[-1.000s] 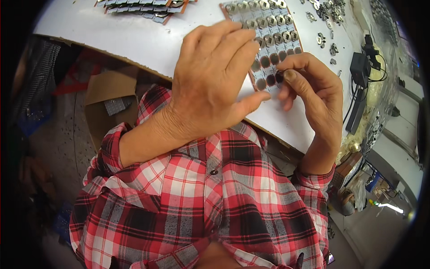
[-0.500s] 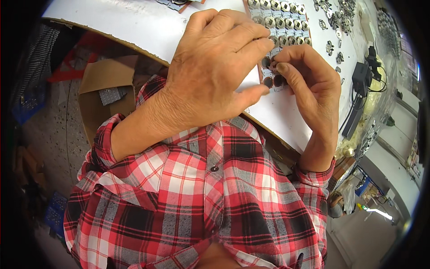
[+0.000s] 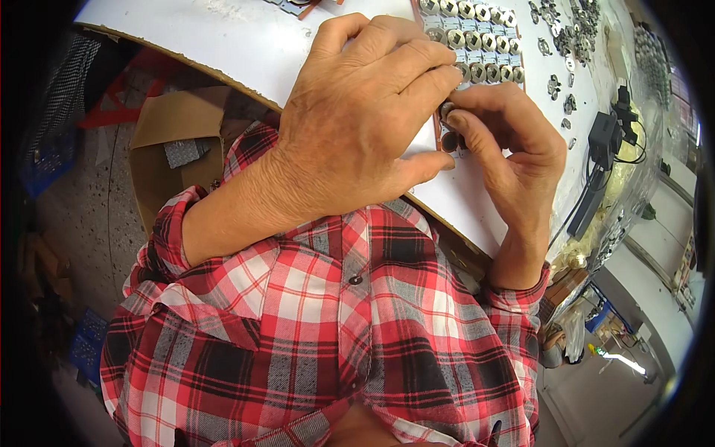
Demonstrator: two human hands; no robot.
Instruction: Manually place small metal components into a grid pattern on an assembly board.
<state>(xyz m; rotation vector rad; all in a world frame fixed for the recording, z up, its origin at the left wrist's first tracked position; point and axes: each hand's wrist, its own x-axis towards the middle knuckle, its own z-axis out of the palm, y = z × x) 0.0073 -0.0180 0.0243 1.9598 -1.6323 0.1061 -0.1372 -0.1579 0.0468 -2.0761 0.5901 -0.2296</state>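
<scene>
A panel of small circuit boards lies on the white table, carrying rows of round metal battery holders. My left hand reaches over the panel's left side, fingers stretched and thumb apart; its fingertips rest at the panel's edge. With thumb and forefinger my right hand pinches a small round metal battery holder over the panel's near left corner. A dark round pad shows bare just below it. My right fingers cover much of the panel's near rows.
Loose metal holders lie scattered on the table at the right. Beyond them are a black adapter and cables and clear plastic bags. Another panel sits at the far edge. An open cardboard box stands below the table at left.
My right hand has shifted slightly left and down, and a round metal holder now shows at its fingertips. My left hand stays almost in place. The whole view has shifted slightly.
</scene>
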